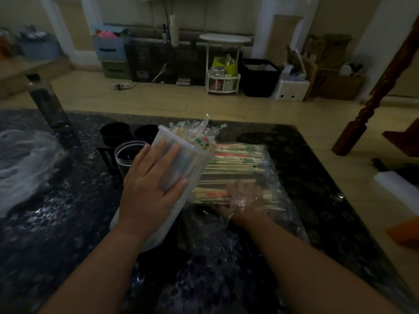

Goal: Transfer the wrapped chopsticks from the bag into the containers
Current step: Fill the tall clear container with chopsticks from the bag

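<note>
- Head camera, looking down over your forearms: your left hand (152, 177) lies flat-fingered against the wall of the tall translucent container (196, 160), thumb splayed, holding it tilted with its mouth pointing away from you.
- Your right hand (244, 198) is inside the clear bag (282, 200), resting on the loose wrapped chopsticks (235, 164). The film blurs the fingers, so you cannot tell whether they have closed on a bundle.
- The relation that counts: the bagged chopsticks lie under and just beyond your right hand, their long axis running crosswise, from the container's side out to that hand's right. The right hand is the nearer; the container's mouth sits up and to its left.
- The next bundle would likely need turning end-on toward that mouth.
- The tilted container already holds a dense sheaf of wrapped chopsticks (195, 130), wrapper tips fanning past the rim.
- Just left of your left hand stands a clear cup (127, 155), apparently with nothing in it; beyond it, two dark cups (114, 133), their insides too dim to read.
</note>
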`<state>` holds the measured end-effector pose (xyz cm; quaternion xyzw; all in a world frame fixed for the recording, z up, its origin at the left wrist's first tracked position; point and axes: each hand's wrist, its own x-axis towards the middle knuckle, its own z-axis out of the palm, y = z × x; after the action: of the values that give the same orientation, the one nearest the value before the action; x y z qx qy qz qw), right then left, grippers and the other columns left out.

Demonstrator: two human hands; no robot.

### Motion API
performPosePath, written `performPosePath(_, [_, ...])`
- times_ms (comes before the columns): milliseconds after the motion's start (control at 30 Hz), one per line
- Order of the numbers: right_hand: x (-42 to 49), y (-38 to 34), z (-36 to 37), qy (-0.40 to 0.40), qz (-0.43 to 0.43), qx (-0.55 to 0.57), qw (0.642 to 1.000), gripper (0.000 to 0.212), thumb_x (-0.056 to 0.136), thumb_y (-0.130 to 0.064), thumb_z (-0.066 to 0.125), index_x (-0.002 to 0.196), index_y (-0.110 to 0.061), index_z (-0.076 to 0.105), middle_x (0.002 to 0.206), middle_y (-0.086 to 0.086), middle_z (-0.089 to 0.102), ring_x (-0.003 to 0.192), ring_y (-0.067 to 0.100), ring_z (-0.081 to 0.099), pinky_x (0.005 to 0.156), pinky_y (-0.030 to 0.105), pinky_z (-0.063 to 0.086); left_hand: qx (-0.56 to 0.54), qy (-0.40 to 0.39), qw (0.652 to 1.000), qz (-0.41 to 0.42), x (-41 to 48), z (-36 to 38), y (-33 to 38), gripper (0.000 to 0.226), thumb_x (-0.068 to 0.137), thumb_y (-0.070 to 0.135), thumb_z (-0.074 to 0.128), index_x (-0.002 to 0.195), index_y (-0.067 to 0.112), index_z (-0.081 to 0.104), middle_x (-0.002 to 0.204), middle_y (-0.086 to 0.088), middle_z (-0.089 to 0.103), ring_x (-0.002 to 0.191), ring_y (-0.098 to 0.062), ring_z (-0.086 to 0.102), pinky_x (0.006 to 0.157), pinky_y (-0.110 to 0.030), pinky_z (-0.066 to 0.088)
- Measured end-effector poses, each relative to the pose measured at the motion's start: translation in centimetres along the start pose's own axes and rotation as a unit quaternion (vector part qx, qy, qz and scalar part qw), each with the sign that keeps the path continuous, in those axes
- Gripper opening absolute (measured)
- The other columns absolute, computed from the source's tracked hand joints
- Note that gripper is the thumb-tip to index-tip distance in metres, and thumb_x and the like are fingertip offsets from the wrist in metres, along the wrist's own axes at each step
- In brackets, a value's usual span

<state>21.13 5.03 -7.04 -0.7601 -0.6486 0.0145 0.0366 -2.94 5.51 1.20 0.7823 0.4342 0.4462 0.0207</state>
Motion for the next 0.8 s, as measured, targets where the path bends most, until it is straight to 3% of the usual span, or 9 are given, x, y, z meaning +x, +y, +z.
performPosePath(100, [-2.4,-0.3,-0.2,0.034,-0.003,-0.003,0.999,0.061,0.072,-0.079,0.044,0.111,-0.034,0.061,0.114,-0.004,0.054,0.106,0.027,0.05,0.094,0.044,0.036,-0.005,0.01,1.0,0.009,0.1,-0.1,0.2,0.062,0.087,0.048,0.054,0.143,0.024,0.045,0.148,0.011,0.033,0.141,-0.025,0.03,0.115,-0.043,0.028])
performPosePath(267, [-6.5,-0.4,-0.8,-0.006,-0.009,0.032,0.999,0.082,0.065,-0.08,0.016,0.124,-0.034,0.049,0.125,-0.006,0.044,0.118,0.022,0.038,0.104,0.039,0.021,-0.022,0.003,1.0,-0.002,0.0,-0.7,0.5,0.065,0.085,0.05,0.057,0.143,0.026,0.044,0.152,-0.001,0.034,0.139,-0.027,0.032,0.11,-0.053,0.034])
performPosePath(333, [-7.2,-0.2,-0.9,-0.031,-0.011,0.049,0.998,0.083,0.071,-0.082,0.023,0.135,-0.033,0.041,0.138,-0.004,0.042,0.131,0.023,0.033,0.113,0.04,0.017,-0.026,-0.014,0.998,-0.051,0.0,-1.1,0.9,0.074,0.081,0.055,0.063,0.147,0.034,0.036,0.158,-0.001,0.026,0.142,-0.026,0.028,0.11,-0.052,0.034])
performPosePath(433, [-8.1,0.0,-1.6,-0.099,0.005,0.067,0.993,0.086,0.086,-0.074,0.037,0.153,-0.026,0.016,0.161,-0.005,0.01,0.149,0.026,0.003,0.12,0.041,-0.003,-0.052,-0.059,0.985,-0.15,0.2,-1.7,1.5,0.1,0.072,0.054,0.077,0.151,0.042,0.017,0.161,0.005,0.016,0.145,-0.02,0.023,0.111,-0.049,0.031])
performPosePath(533, [-9.3,-0.2,-2.4,-0.064,-0.009,0.079,0.995,0.059,0.094,-0.051,0.052,0.147,-0.037,0.031,0.156,-0.003,0.022,0.148,0.031,0.011,0.121,0.044,0.012,-0.071,-0.067,0.983,-0.158,0.4,-1.9,1.6,0.106,0.068,0.049,0.081,0.152,0.037,0.017,0.155,0.004,0.03,0.139,-0.021,0.033,0.109,-0.047,0.036])
performPosePath(633, [-9.8,-0.5,-2.8,-0.161,0.019,0.086,0.983,0.053,0.103,-0.041,0.038,0.152,-0.042,0.018,0.158,-0.002,0.026,0.148,0.031,0.02,0.118,0.045,0.02,-0.077,-0.071,0.98,-0.167,0.5,-2.1,1.7,0.106,0.066,0.047,0.084,0.151,0.035,0.022,0.152,0.004,0.033,0.135,-0.02,0.036,0.107,-0.043,0.037])
performPosePath(700, [-10.0,-0.7,-2.7,-0.172,0.016,0.067,0.983,0.053,0.105,-0.033,0.033,0.154,-0.037,0.014,0.159,-0.001,0.025,0.147,0.031,0.022,0.117,0.044,0.022,-0.084,-0.063,0.982,-0.159,0.4,-2.3,1.7,0.104,0.064,0.045,0.086,0.15,0.034,0.027,0.15,0.005,0.036,0.132,-0.016,0.038,0.105,-0.04,0.038])
performPosePath(800, [-10.2,-1.0,-2.8,-0.162,0.026,0.069,0.984,0.046,0.103,-0.026,0.037,0.148,-0.028,0.033,0.147,0.008,0.045,0.131,0.035,0.046,0.106,0.042,0.036,-0.097,-0.052,0.984,-0.142,0.2,-2.9,2.0,0.105,0.062,0.04,0.089,0.149,0.034,0.031,0.145,0.013,0.039,0.125,-0.001,0.035,0.101,-0.03,0.036])
